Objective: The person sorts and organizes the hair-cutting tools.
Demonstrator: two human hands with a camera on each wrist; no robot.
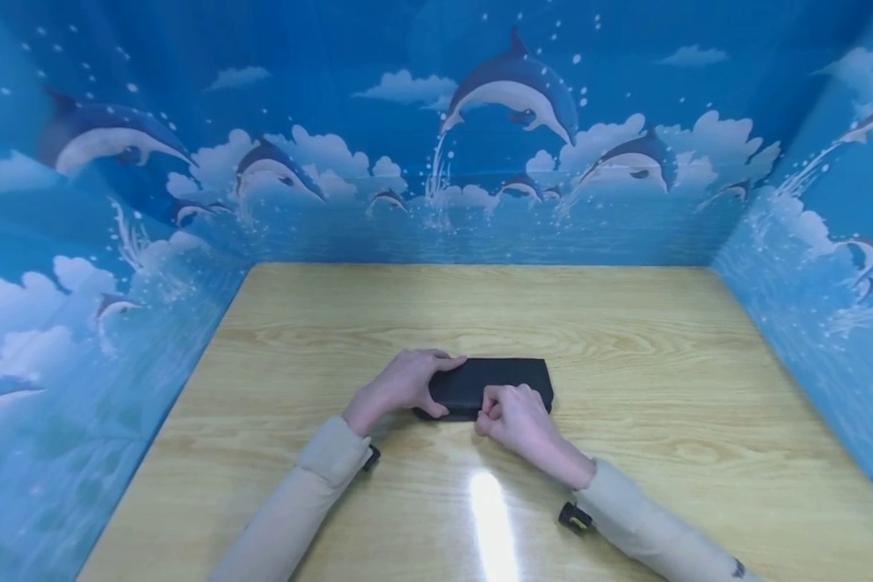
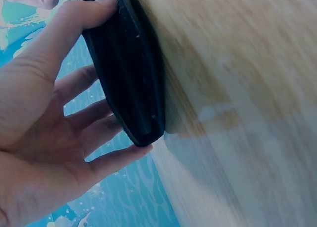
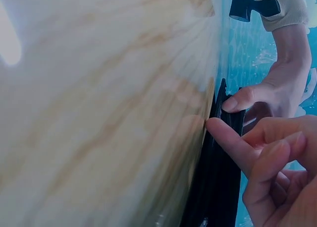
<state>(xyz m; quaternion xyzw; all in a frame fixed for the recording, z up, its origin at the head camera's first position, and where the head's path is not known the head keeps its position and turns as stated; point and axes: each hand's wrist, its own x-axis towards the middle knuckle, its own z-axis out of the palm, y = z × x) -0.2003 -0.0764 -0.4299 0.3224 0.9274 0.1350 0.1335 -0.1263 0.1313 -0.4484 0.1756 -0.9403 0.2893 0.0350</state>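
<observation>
A flat, black, oblong case (image 1: 505, 372), much like a long wallet, lies on the wooden table. My left hand (image 1: 407, 380) grips its left end, the thumb on the near edge and the fingers spread along the far side. The left wrist view shows the near side of the case (image 2: 131, 73) as a dark, narrow band between two rims. At the near edge, right of the middle, my right hand (image 1: 516, 416) has its fingers curled in a pinch. One finger (image 3: 230, 142) reaches down along the edge near the tabletop. Whatever small part it pinches is hidden.
The wooden table (image 1: 626, 339) carries a bright light reflection (image 1: 491, 517) near its front. Blue curtains printed with dolphins (image 1: 512, 89) stand behind and at both sides. Dark wrist cameras (image 1: 575, 517) sit at the pale sleeves (image 1: 640, 517).
</observation>
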